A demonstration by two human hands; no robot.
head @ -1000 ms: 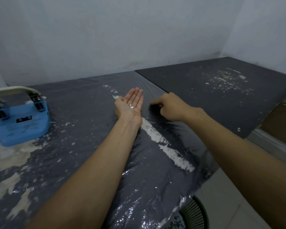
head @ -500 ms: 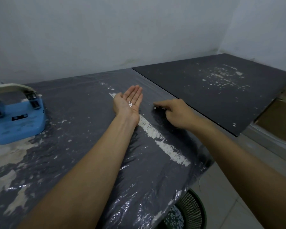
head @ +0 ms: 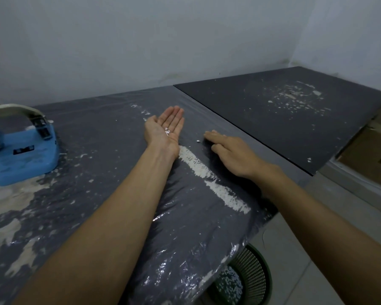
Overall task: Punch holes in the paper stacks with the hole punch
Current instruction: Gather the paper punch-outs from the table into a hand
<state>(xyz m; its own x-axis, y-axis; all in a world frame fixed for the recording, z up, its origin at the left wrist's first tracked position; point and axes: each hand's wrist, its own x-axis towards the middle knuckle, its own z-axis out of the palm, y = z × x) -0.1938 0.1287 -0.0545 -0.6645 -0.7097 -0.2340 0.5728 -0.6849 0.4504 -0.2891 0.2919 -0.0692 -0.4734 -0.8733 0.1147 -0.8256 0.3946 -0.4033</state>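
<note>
Bare plastic-covered table (head: 110,133) lies between the blue hole punch (head: 23,150) at the left edge and both hands; left hand (head: 166,129) flat, palm up, cupping paper dots (head: 167,131); right hand (head: 231,154) lies flat, fingers released.

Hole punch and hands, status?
Left hand open, palm up, paper bits in it. Right hand flat on table. Hole punch idle far left. No paper stacks visible.

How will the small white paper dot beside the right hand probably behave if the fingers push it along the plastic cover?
The paper dot looks tiny and flat, so it is probably almost weightless and should slide, not roll. The plastic cover looks glossy and wrinkled, so the dot may catch in a crease or cling. The right hand lies flat beside it.
</note>
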